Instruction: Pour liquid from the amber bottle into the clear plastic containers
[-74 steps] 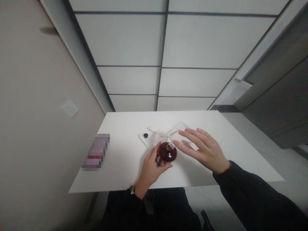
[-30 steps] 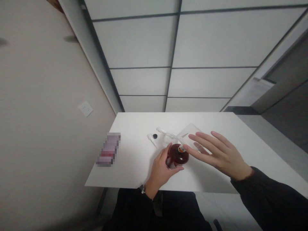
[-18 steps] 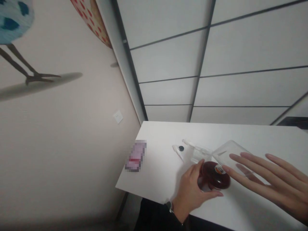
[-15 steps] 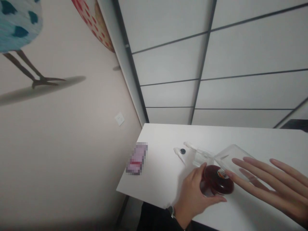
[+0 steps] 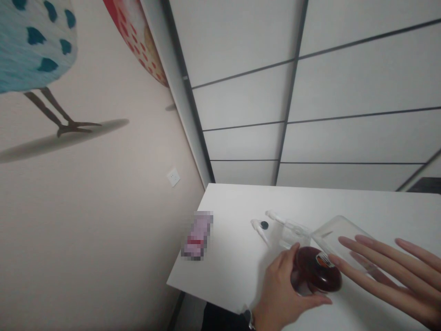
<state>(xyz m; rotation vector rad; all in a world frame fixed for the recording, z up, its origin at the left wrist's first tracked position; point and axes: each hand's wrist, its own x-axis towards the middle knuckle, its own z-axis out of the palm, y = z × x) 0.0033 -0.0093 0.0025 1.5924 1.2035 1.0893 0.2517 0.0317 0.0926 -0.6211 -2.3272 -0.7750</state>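
Observation:
My left hand (image 5: 277,285) is wrapped round a glossy, dark red, rounded thing (image 5: 312,266) with a small sticker on top; I cannot make out its exact kind. It is tilted, and its lower side looks paler. My right hand (image 5: 396,276) is stretched out flat at the right, fingers apart. One fingertip of it meets or nearly meets the sticker; I cannot tell which. Behind the hands lies a clear plastic container (image 5: 339,223), partly covered by the right fingers. A smaller clear piece (image 5: 292,234) is just beyond the red thing.
Thin white items (image 5: 260,232) and a small black disc (image 5: 264,225) lie on the white table (image 5: 234,276). A blurred-out pink thing (image 5: 198,235) is near its left edge. A wall with a socket (image 5: 173,177) stands at left, white panels (image 5: 248,142) behind.
The whole view has shifted slightly, so everything sits a little lower. Both hands and the red thing keep about the same pose.

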